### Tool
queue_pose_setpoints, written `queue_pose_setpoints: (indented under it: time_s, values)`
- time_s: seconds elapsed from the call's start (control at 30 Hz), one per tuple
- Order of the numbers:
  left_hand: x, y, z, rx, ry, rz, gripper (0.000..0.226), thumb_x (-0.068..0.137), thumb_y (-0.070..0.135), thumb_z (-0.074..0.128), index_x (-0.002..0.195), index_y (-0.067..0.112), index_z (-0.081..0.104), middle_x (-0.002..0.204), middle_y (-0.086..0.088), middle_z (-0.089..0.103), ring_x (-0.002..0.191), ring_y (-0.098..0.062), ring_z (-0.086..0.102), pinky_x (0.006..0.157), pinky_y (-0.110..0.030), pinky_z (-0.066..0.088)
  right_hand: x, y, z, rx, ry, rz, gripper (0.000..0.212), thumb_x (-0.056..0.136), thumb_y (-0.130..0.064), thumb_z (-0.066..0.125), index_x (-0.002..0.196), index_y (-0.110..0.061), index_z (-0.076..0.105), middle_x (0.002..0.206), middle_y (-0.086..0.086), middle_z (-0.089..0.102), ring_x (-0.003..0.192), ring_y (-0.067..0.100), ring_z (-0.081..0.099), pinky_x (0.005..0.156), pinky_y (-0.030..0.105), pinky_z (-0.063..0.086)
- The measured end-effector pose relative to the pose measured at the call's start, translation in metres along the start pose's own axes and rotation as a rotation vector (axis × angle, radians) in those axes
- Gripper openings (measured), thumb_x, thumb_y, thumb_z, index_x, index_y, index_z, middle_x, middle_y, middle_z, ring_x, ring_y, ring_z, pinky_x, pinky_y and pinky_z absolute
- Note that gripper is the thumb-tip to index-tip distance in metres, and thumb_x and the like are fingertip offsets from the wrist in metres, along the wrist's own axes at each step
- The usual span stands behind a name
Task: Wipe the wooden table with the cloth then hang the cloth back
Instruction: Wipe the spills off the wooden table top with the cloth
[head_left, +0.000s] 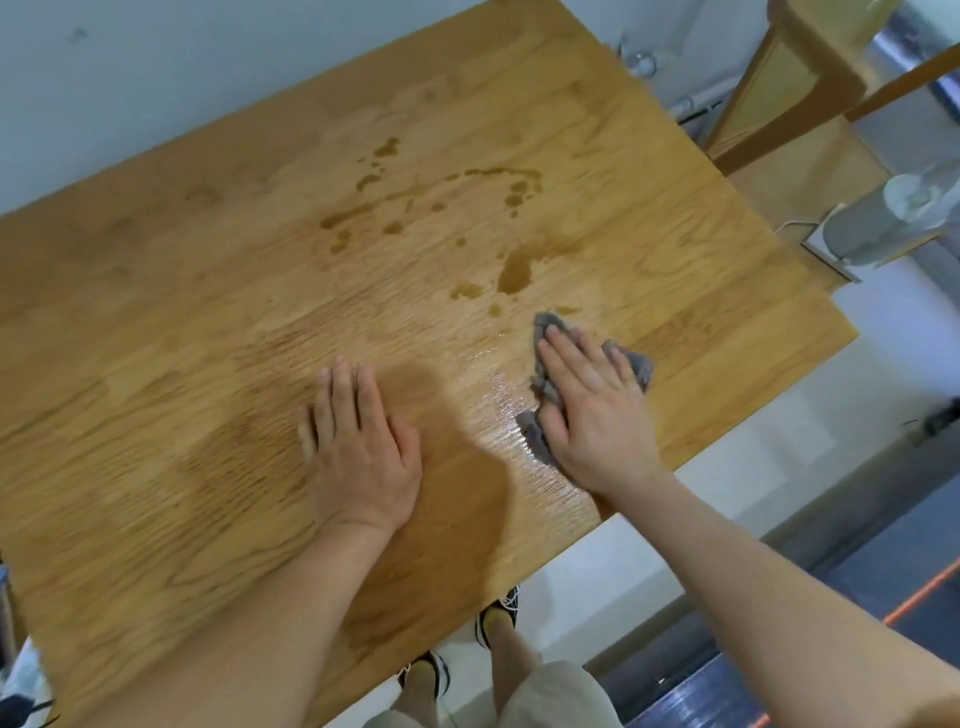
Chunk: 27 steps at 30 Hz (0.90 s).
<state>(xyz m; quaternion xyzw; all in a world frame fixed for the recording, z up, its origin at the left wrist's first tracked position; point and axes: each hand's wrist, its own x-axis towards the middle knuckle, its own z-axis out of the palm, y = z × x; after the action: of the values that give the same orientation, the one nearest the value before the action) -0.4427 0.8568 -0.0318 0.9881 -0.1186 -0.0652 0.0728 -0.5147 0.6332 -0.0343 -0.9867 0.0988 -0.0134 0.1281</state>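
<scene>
The wooden table (208, 312) fills most of the view, with wet patches and drops (514, 270) across its middle. My right hand (587, 410) lies flat, fingers straight, pressing a grey cloth (636, 366) onto the tabletop near the right edge; the cloth shows around the fingers and below the thumb. A glossy wet streak lies left of the cloth. My left hand (358, 447) rests flat on the bare wood, fingers straight, holding nothing.
A wooden chair (789, 88) stands beyond the table's far right corner. A grey-white appliance (883, 218) sits on the floor to the right. The table's near edge runs just above my feet (498, 618). A pale wall lies behind the table.
</scene>
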Motion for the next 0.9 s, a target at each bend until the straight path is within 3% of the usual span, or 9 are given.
queue_pose_setpoints:
  time_s: [0.1,0.2,0.33,0.43,0.47,0.53,0.63,0.77,0.9]
  values:
    - [0.002,0.001,0.0,0.002,-0.002,0.007,0.066,0.091,0.037,0.024,0.151,0.009,0.02,0.159,-0.011,0.017,0.147,-0.028,0.011,0.118,-0.049,0.009,0.031,0.026,-0.01,-0.027,0.056,0.278,0.062,0.091,-0.036,0.033,0.148,-0.011,0.039,0.157,0.005,0.034,0.146,0.024,0.024,0.119,0.049,0.017]
    - [-0.001,0.001,0.0,0.006,0.003,-0.001,0.066,0.091,0.036,0.025,0.151,0.008,0.021,0.159,-0.013,0.018,0.147,-0.029,0.012,0.118,-0.049,0.009,0.033,-0.01,-0.002,-0.023,0.07,0.432,0.066,0.091,-0.038,0.035,0.151,-0.009,0.032,0.158,0.007,0.029,0.148,0.025,0.018,0.118,0.048,0.01]
    - [-0.001,0.002,0.0,0.011,0.016,-0.001,0.066,0.089,0.036,0.027,0.149,0.007,0.025,0.157,-0.015,0.023,0.145,-0.031,0.017,0.117,-0.051,0.012,-0.011,-0.091,0.015,0.039,-0.036,0.043,0.069,0.083,-0.037,0.039,0.146,-0.011,0.042,0.154,0.003,0.039,0.145,0.025,0.028,0.118,0.049,0.018]
    - [-0.001,0.001,0.0,0.008,0.007,-0.005,0.067,0.09,0.037,0.025,0.15,0.008,0.024,0.158,-0.013,0.021,0.146,-0.029,0.015,0.118,-0.049,0.011,-0.008,-0.058,0.007,0.061,-0.093,-0.181,0.064,0.084,-0.037,0.041,0.144,-0.015,0.047,0.152,0.0,0.042,0.143,0.023,0.032,0.117,0.051,0.024]
    - [-0.001,0.001,0.0,0.01,0.004,-0.005,0.067,0.09,0.038,0.023,0.15,0.008,0.023,0.158,-0.012,0.019,0.147,-0.028,0.013,0.118,-0.048,0.009,-0.002,-0.036,0.004,0.062,-0.071,-0.151,0.062,0.084,-0.036,0.042,0.141,-0.015,0.05,0.15,0.002,0.045,0.142,0.023,0.035,0.115,0.054,0.026]
    - [-0.001,0.001,0.001,0.012,0.0,-0.01,0.067,0.091,0.038,0.021,0.151,0.009,0.021,0.159,-0.011,0.016,0.147,-0.026,0.01,0.119,-0.047,0.006,0.014,0.001,-0.006,0.08,0.039,0.111,0.059,0.086,-0.034,0.04,0.14,-0.013,0.051,0.149,0.004,0.047,0.142,0.024,0.034,0.115,0.054,0.024]
    - [0.0,0.001,0.0,-0.001,0.012,-0.001,0.067,0.091,0.038,0.022,0.151,0.008,0.022,0.159,-0.012,0.018,0.147,-0.027,0.011,0.119,-0.046,0.006,0.026,-0.02,-0.001,0.046,0.122,0.436,0.059,0.094,-0.036,0.032,0.148,-0.013,0.039,0.156,0.004,0.035,0.148,0.023,0.021,0.121,0.043,0.006]
    - [0.0,0.0,0.001,-0.002,0.021,0.0,0.066,0.091,0.037,0.024,0.15,0.007,0.025,0.158,-0.013,0.021,0.146,-0.028,0.015,0.118,-0.048,0.01,0.03,-0.091,0.018,0.083,0.026,0.135,0.062,0.091,-0.035,0.033,0.147,-0.01,0.041,0.155,0.006,0.036,0.147,0.023,0.022,0.12,0.04,0.004]
    - [-0.001,0.0,0.002,-0.004,0.02,0.005,0.065,0.091,0.037,0.025,0.15,0.008,0.025,0.158,-0.013,0.021,0.146,-0.028,0.016,0.118,-0.048,0.01,0.031,-0.064,0.012,0.055,-0.026,-0.079,0.06,0.091,-0.036,0.035,0.145,-0.011,0.046,0.153,0.003,0.04,0.146,0.021,0.025,0.12,0.042,0.012]
